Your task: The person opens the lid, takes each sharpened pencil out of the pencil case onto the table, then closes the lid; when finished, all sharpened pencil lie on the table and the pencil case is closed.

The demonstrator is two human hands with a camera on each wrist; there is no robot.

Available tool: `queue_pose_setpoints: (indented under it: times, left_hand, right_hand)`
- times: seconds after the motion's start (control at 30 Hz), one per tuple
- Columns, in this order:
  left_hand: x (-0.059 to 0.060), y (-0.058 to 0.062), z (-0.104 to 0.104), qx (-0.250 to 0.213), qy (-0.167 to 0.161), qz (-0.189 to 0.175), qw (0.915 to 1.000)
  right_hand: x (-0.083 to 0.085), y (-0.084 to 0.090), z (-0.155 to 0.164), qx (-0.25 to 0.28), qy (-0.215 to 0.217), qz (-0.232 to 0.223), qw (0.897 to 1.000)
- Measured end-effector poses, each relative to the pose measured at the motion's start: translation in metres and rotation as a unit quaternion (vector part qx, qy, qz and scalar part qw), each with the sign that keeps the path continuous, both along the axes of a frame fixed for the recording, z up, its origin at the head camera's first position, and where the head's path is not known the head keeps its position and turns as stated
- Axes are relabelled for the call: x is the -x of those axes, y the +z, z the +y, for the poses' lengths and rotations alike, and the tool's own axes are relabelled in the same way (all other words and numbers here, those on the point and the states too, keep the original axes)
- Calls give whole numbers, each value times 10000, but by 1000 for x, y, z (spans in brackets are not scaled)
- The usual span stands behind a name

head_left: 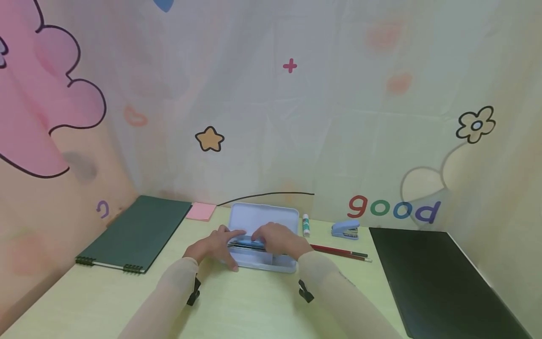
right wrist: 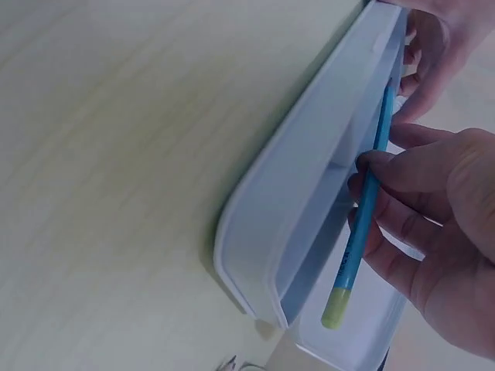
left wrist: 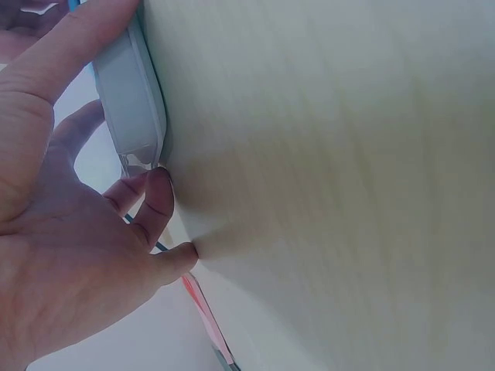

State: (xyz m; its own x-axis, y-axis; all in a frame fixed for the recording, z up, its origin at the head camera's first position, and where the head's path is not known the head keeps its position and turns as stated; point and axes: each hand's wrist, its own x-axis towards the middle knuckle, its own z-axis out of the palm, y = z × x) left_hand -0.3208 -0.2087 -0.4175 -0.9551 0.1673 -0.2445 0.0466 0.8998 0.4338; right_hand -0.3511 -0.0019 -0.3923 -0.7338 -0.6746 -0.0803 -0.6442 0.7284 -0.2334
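Observation:
An open light-blue pencil case (head_left: 263,215) lies on the table with its lid tipped back. My left hand (head_left: 215,245) holds the case at its left end, the thumb along the front wall and other fingers around the end. In the left wrist view, curled fingertips touch the case's corner (left wrist: 135,100). My right hand (head_left: 277,239) pinches a blue pencil (right wrist: 362,224) with a yellow-green end, over the case's tray (right wrist: 259,224). Dark slim items lie in the tray beneath the hands; their kind is hard to tell.
Right of the case are a glue stick (head_left: 306,226), a blue stapler (head_left: 345,230), red and dark pencils (head_left: 338,252) and a black mat (head_left: 440,282). To the left lie pink sticky notes (head_left: 201,211) and a dark green spiral notebook (head_left: 137,233). A printed curtain (head_left: 254,94) hangs behind.

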Motion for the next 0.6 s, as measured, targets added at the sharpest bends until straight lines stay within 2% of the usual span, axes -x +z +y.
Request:
queue_pose_setpoints:
  times: [0.17, 0.43, 0.6]
  left_hand:
    - [1, -1, 1, 26, 61, -15, 10000]
    - [-1, 1, 2, 4, -3, 62, 10000]
    - [-2, 0, 1, -23, -1, 71, 10000]
  right_hand:
    - [1, 10, 11, 223, -6, -224, 9995]
    - [5, 19, 41, 663, 331, -438, 9963]
    - [7, 20, 64, 764, 169, -784, 9938]
